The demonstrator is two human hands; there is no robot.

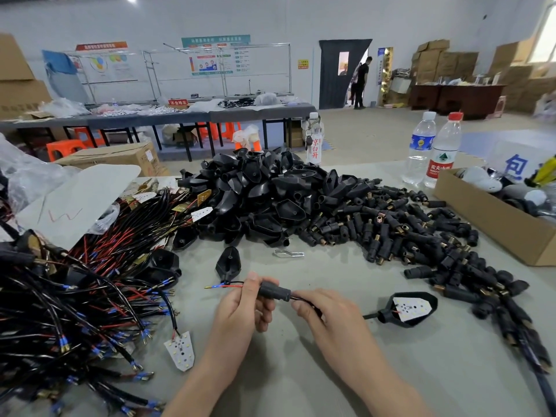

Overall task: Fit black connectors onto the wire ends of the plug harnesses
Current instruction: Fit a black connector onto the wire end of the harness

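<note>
Both hands met low over the grey worktop [285, 383]. The left hand [240, 308] curled its fingers round the left end of a black connector [274, 291], thumb on top; the right hand [328, 314] pinched the black cable [371, 316] just beside the connector's other end. Red and black wire ends [224, 285] with blue-sleeved terminals poked out leftward past the left thumb, and the cable ran right to a black housing [386, 316] holding a white LED board, which lay on the worktop. To the left sprawled a tangle of harnesses [75, 296]. Beyond the hands rose a heap of housings [258, 194], with loose connectors [391, 230] spread to its right, reaching a cardboard box [493, 230]. A bent metal clip [288, 253] lay between heap and hands. Two water bottles [421, 145] stood behind. Further back were a long table [180, 115], wall posters, stacked cartons, and a person [361, 82] at a dark doorway.
</note>
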